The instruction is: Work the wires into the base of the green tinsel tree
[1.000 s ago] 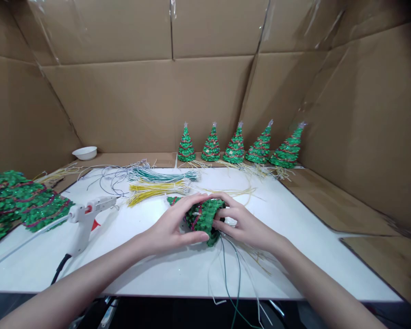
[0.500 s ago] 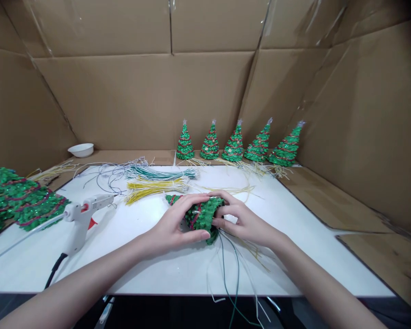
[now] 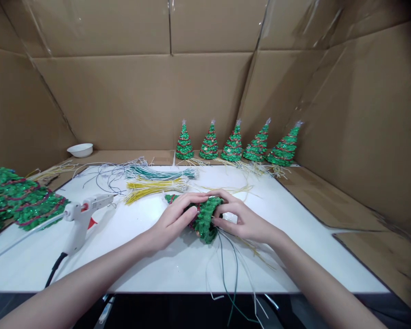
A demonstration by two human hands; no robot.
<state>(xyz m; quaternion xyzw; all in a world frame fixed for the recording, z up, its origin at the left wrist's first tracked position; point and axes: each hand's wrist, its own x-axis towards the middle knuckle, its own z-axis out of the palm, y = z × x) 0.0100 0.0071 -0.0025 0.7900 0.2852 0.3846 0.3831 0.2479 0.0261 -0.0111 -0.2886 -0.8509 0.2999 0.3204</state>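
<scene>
A small green tinsel Christmas tree (image 3: 205,221) lies on its side on the white table, its tip to the left and its open base to the right. Over its upper side rests my left hand (image 3: 173,221), closed round it with the thumb on the red garland. My right hand (image 3: 238,217) grips the base rim, some fingers reaching inside the opening, where their tips are hidden. Green and white wires (image 3: 235,256) trail out of the base and hang past the table's front edge.
Bundles of green wires (image 3: 160,172) and yellow wires (image 3: 155,188) lie behind the hands. A white glue gun (image 3: 78,224) stands at left, near larger green trees (image 3: 30,201). Several finished small trees (image 3: 233,144) line the back by the cardboard wall. A white bowl (image 3: 80,150) sits back left.
My left thumb has moved up from the base rim onto the tree's side. The right hand stays at the base, nearly unmoved.
</scene>
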